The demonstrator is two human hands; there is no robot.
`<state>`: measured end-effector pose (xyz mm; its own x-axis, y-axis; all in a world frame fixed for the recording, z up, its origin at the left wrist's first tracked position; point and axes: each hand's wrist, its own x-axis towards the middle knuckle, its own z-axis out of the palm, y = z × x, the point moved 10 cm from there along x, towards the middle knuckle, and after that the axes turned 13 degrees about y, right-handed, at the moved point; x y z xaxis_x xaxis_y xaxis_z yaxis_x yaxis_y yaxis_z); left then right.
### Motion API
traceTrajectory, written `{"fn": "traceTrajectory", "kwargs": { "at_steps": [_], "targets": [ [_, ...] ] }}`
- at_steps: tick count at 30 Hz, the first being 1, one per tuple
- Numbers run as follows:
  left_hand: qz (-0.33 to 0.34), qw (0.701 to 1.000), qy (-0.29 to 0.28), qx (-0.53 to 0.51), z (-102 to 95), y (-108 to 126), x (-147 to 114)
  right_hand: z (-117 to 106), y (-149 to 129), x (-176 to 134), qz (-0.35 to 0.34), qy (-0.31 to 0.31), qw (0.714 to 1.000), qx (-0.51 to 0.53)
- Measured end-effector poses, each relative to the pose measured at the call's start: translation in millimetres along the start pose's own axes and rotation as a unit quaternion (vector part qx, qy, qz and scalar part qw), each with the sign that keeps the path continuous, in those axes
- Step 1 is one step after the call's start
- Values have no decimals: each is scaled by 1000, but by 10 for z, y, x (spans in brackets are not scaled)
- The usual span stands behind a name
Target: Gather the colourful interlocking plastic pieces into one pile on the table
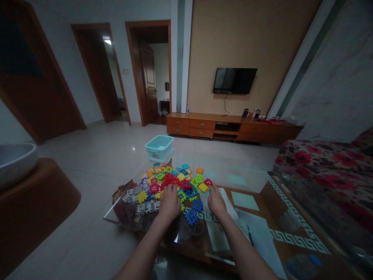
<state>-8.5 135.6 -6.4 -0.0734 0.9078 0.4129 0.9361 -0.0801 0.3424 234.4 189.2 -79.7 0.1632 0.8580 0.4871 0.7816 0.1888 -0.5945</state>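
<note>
A heap of plastic interlocking square tiles (154,186), in red, green, yellow, blue, white and other colours, covers the left part of the glass table. My left hand (171,201) is over the near side of the heap, its fingers curled together at the red tiles (171,179); what they hold, if anything, is hidden. To its right, my right hand (216,199) has its fingers closed at a red interlocking tile (208,182), beside a yellow tile (203,188). Two blue tiles (192,217) lie between my forearms, near the front edge.
A light-blue plastic basket (159,148) stands beyond the heap. Papers (259,229) and a clear bottle with a blue cap (304,266) are at the right. The glass table's corner (108,216) juts out at left. A flowered sofa (317,163) borders the right side.
</note>
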Motion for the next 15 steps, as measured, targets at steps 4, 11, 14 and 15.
{"fn": "traceTrajectory", "kwargs": {
  "at_steps": [4, 11, 14, 15],
  "targets": [
    [12, 1000, -9, -1, 35, 10, -11, 97, -29, -1, 7, -9, 1000, 2],
    [41, 999, -18, 2, 53, 75, -44, 143, -381, 43, -40, -46, 995, 78],
    [44, 999, -19, 0, 40, 97, -47, 253, -621, -34, -73, -91, 984, 131],
    [44, 999, -19, 0, 36, 100, -47, 296, -689, -65, -78, -106, 980, 149]
  ]
}}
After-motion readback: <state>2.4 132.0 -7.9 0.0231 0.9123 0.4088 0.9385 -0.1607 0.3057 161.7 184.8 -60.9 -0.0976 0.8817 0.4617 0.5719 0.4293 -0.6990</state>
